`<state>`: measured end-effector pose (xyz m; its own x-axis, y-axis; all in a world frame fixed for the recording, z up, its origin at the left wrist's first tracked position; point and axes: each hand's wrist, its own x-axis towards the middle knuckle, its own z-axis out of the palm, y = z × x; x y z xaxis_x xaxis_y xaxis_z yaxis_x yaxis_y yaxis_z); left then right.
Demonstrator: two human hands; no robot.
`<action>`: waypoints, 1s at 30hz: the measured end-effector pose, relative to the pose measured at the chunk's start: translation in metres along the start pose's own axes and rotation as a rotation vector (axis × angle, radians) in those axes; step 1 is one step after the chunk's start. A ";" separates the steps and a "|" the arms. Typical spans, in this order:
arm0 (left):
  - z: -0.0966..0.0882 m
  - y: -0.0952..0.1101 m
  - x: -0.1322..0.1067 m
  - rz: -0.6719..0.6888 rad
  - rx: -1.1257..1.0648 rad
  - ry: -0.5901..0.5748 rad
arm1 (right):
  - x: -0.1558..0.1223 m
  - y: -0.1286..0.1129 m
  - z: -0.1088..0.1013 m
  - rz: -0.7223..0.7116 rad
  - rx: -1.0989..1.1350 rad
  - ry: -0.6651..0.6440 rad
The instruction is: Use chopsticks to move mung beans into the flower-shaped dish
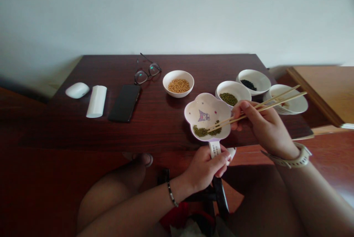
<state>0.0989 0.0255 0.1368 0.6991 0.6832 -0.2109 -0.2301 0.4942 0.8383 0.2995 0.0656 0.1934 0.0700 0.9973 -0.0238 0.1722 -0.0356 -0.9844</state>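
Observation:
My left hand (206, 167) is closed round the handle of a white flower-shaped bowl (195, 111) with a cartoon figure inside. The bowl tilts toward me, and green mung beans (200, 131) lie along its near side. Between the fingers of my right hand (258, 126) is a pair of wooden chopsticks (272, 103); their tips reach down among the beans. Just behind stands a white bowl (240, 86) with more mung beans. To its right are a bowl of black beans (249, 84) and a white bowl (297, 103) with small items partly hidden by the chopsticks.
A bowl of yellow soybeans (179, 86) stands mid-table. Leftward lie eyeglasses (148, 73), a black phone (125, 103), a white box-like case (96, 101) and a rounded white object (77, 90). The dark wooden table (155, 130) meets a pale wall; a lighter wooden surface (323, 89) is at right.

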 end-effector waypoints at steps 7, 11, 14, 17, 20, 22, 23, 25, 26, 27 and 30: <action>-0.002 -0.003 -0.001 0.019 -0.039 -0.013 | 0.002 -0.002 -0.006 -0.035 0.136 0.172; -0.003 -0.003 -0.002 0.023 -0.042 -0.017 | 0.006 -0.002 -0.012 -0.092 0.182 0.302; -0.003 -0.003 -0.002 0.013 -0.031 -0.006 | 0.006 -0.001 -0.014 -0.037 0.117 0.248; -0.003 -0.003 -0.001 0.004 -0.019 -0.001 | 0.005 0.000 -0.013 -0.011 0.041 0.194; -0.002 -0.003 -0.001 0.006 -0.026 -0.009 | 0.004 -0.001 -0.011 -0.067 -0.017 0.215; -0.003 -0.003 -0.001 0.012 -0.036 -0.013 | 0.003 -0.003 -0.010 -0.139 -0.048 0.273; -0.003 -0.003 -0.001 0.013 -0.040 -0.014 | 0.003 -0.005 -0.010 -0.170 -0.061 0.300; -0.002 -0.003 0.000 0.009 -0.046 -0.006 | 0.001 -0.007 -0.009 -0.205 -0.091 0.329; -0.002 -0.003 0.000 0.005 -0.047 -0.003 | 0.000 -0.008 -0.009 -0.204 -0.103 0.326; -0.002 -0.003 0.000 0.002 -0.047 -0.002 | -0.001 -0.009 -0.009 -0.196 -0.114 0.317; -0.001 -0.004 0.000 0.008 -0.046 -0.007 | -0.002 -0.008 -0.008 -0.160 -0.146 0.278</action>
<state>0.0989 0.0242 0.1331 0.7018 0.6835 -0.2006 -0.2668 0.5133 0.8156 0.3062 0.0633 0.2030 0.2925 0.9359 0.1965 0.3402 0.0902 -0.9360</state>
